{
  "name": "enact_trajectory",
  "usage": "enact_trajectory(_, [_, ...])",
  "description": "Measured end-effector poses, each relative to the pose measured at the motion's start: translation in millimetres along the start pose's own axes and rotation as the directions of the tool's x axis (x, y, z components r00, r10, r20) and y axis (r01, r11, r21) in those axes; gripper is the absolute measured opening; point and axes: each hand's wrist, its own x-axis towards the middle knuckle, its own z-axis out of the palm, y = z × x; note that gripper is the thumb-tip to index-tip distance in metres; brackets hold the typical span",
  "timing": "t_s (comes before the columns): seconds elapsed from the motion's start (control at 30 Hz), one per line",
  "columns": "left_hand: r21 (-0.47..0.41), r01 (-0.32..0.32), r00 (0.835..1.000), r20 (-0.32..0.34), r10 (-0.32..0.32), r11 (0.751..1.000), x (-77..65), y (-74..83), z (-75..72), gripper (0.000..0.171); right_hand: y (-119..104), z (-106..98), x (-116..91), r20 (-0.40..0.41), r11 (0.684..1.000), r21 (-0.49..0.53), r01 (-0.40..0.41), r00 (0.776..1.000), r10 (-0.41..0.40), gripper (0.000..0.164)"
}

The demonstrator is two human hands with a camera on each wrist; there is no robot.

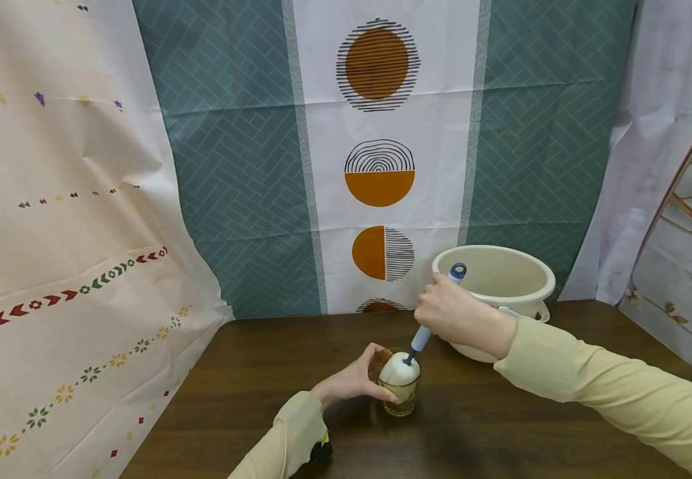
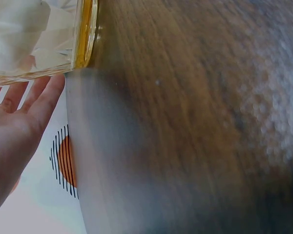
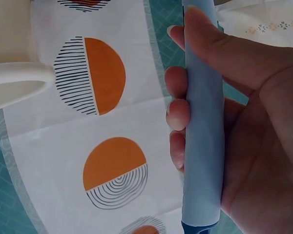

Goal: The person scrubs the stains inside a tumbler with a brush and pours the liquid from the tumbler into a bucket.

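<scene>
My right hand (image 1: 450, 313) has its fingers curled round the blue handle (image 3: 202, 136), which slants down and to the left, so its long line points straight at the yellow glass (image 1: 402, 404) and the fat white end (image 1: 400, 370) sits partly inside. My left hand (image 1: 354, 380) is nearer the glass and holds it by the side, thumb in front and fingers behind. I can't tell if the glass's bottom touches the tabletop (image 1: 250, 379).

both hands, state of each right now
Left hand: closed round the amber glass.
Right hand: closed round the blue-handled tool, its white head partly inside the glass.
</scene>
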Motion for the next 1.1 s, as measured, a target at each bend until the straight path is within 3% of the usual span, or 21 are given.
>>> enact_trajectory(1.1, [-0.028, -0.011, 1.000, 0.002, 0.011, 1.000, -1.1, 1.0, 1.4, 0.067, 2.0, 4.8, -2.7, -0.028, 0.998, 0.035, -0.056, 0.998, 0.057, 0.016])
